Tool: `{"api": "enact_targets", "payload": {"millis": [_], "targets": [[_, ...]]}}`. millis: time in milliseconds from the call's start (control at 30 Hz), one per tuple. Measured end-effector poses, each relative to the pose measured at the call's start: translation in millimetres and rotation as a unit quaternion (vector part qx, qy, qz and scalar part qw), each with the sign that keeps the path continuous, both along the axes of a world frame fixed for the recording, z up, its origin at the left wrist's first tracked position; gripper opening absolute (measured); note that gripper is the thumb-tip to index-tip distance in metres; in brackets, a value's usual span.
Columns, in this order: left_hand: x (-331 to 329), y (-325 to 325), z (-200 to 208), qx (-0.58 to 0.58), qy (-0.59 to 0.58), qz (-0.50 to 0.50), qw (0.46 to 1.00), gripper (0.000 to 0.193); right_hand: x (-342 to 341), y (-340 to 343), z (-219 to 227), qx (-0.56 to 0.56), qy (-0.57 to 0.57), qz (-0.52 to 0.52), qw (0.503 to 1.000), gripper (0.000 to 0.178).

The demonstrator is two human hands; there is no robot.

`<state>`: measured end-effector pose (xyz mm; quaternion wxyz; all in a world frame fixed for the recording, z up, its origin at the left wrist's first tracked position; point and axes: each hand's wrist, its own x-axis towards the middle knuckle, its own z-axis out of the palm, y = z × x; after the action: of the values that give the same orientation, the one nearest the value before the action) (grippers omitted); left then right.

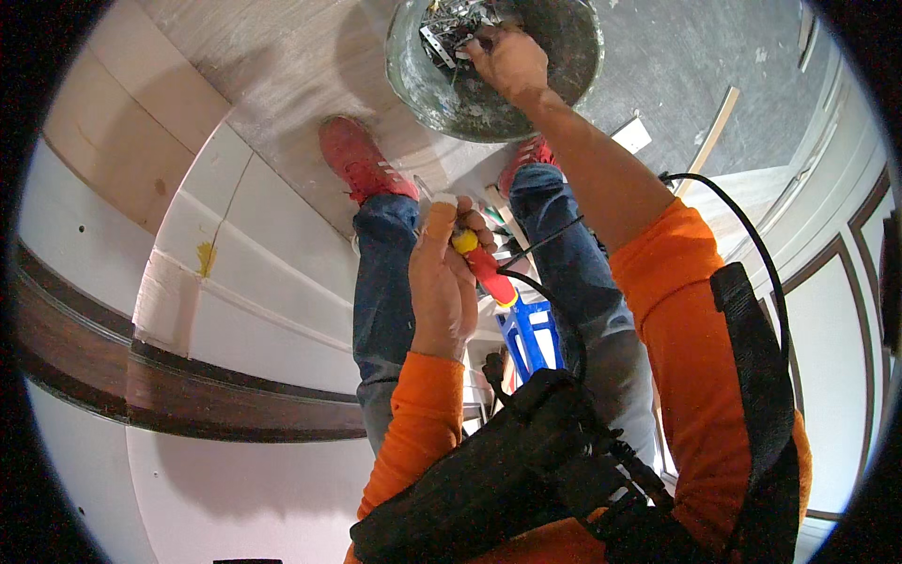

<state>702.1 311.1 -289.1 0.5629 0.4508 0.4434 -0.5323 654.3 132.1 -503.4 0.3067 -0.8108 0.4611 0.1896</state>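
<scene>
My left hand (443, 287) is closed round a screwdriver (484, 268) with a red and yellow handle. The handle's end points back toward my body. A small white piece (443, 199) shows at the fingertips, too blurred to name. My right hand (512, 66) reaches down into a round, scuffed grey bucket (402, 80). Its fingers are bent together at a heap of small metal and plastic bits (442, 38), among them a pale strip with holes. What those fingers pinch, if anything, is hidden.
My red shoes (357, 160) stand just this side of the bucket. A wooden strip (719, 127) and a white block (632, 134) lie on the floor at right. A blue plastic frame (533, 334) shows between my legs. White panels with dark trim (235, 395) flank the left; a black cable (752, 221) loops by my right arm.
</scene>
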Motion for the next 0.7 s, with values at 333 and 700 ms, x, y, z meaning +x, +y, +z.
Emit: {"api": "enact_targets", "payload": {"millis": [333,700], "targets": [[-3,-1,-5,-0.014,0.009,0.000,1.000,0.028,30,-34,-28,-0.086,-0.119,0.057,0.988,0.030],[-11,-9,-7,0.012,-0.009,-0.013,1.000,0.026,1,-66,-98,-0.062,0.115,0.195,0.972,0.047]]}}
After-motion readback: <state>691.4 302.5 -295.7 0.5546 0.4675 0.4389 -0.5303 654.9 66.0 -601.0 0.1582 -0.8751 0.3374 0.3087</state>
